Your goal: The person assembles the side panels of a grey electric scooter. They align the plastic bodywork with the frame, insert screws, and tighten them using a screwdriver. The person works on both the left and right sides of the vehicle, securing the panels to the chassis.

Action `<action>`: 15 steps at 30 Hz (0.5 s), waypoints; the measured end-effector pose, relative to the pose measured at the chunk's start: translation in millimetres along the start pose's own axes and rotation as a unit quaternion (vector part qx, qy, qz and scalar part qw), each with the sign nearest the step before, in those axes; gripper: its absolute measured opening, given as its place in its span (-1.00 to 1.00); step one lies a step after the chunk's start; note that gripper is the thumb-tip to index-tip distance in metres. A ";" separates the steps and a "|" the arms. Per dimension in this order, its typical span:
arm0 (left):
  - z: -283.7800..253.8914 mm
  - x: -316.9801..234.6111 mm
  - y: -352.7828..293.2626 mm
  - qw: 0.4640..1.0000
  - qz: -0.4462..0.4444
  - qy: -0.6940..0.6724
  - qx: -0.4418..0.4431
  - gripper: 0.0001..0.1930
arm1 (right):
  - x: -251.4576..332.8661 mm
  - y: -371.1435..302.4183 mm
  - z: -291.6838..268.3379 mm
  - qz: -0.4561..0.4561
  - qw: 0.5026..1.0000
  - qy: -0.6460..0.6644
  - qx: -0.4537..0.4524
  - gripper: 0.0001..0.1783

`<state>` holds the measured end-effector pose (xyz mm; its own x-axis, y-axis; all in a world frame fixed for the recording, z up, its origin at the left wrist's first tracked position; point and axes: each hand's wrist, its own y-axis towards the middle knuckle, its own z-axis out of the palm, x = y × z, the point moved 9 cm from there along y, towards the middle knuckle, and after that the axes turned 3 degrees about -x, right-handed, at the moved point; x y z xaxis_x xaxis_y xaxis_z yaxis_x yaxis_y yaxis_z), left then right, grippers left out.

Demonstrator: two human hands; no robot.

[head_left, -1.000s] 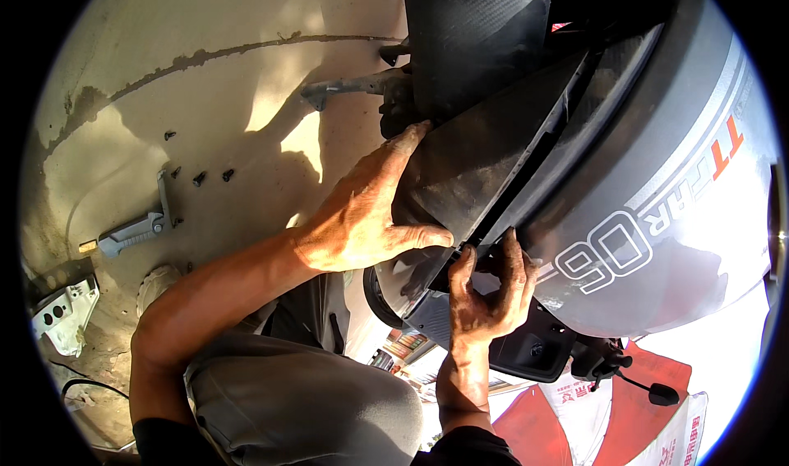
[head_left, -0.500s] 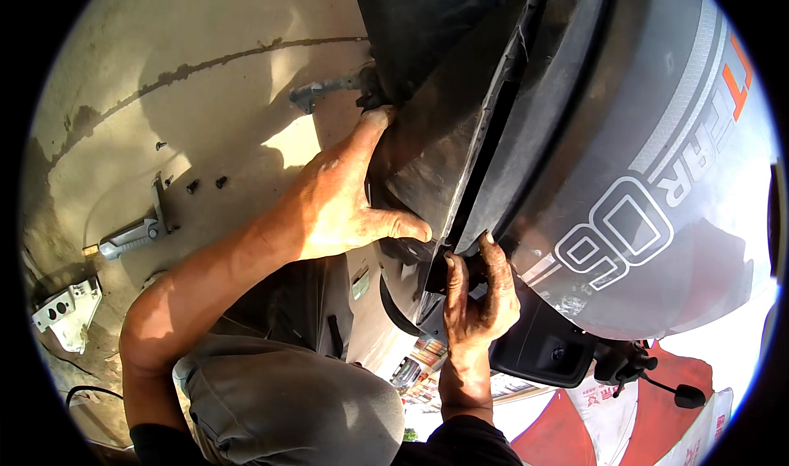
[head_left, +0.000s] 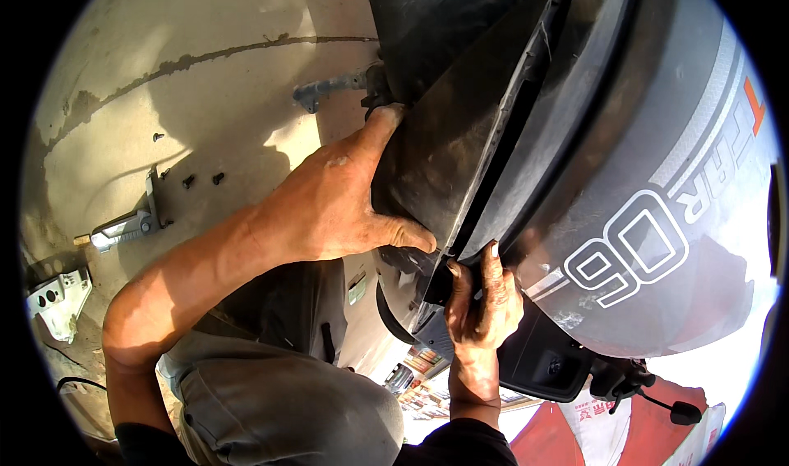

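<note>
A dark plastic side panel (head_left: 448,145) is held against a large grey outboard-motor cowling (head_left: 649,219), which serves as the landmark here. The left hand (head_left: 329,207) is spread flat on the panel's outer face on the side away from the cowling, fingers reaching up along its edge and the thumb pressed near its lower corner; the grip looks meant to steady the panel and press it toward the cowling. The right hand (head_left: 481,306) is curled at the lower end of the seam where panel and cowling meet, fingertips hooked into the gap, seemingly to work or align that edge from below. The hands are kept apart, each closed on a different part of the same panel, neither holding a tool. Below the cowling, a black bracket housing (head_left: 546,367) and a black knobbed lever (head_left: 678,412) are seen. A bent knee in grey trousers (head_left: 288,408) sits under the left forearm. Well away from the cowling, on the far side of the left arm, a sunlit concrete floor (head_left: 189,88) is crossed by a dark crack; small dark screws (head_left: 201,180), a grey hand tool (head_left: 123,228) and a pale plastic fitting (head_left: 57,297) lie on it. A grey metal bracket (head_left: 329,88) lies just off the panel's top. Hard sun and deep shadow suggest open air.
</note>
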<state>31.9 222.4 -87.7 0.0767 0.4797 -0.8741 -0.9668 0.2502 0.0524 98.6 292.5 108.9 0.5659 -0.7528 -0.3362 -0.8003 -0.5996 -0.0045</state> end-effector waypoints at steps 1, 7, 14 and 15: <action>-0.9 -1.2 -1.3 1.000 0.013 0.002 -0.011 0.27 | -0.8 0.3 -0.1 -0.001 1.000 0.009 -0.003 -0.34; -8.3 -13.3 -7.6 0.997 0.013 0.071 -0.024 0.23 | -7.7 -6.9 1.2 0.008 0.999 0.035 -0.019 -0.28; -16.8 -39.1 -10.1 0.984 0.110 0.031 -0.139 0.27 | -0.6 -21.4 -8.5 -0.018 0.982 -0.057 -0.181 -0.30; -16.1 -38.5 -10.4 0.985 0.102 0.028 -0.137 0.26 | -0.6 -26.3 -7.7 -0.024 0.977 -0.063 -0.203 -0.31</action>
<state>35.0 187.8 -62.4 -0.1319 0.4465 -0.8850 -0.9908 -0.0867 0.1039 120.8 306.6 116.4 0.5522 -0.6967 -0.4580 -0.6142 -0.7114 0.3416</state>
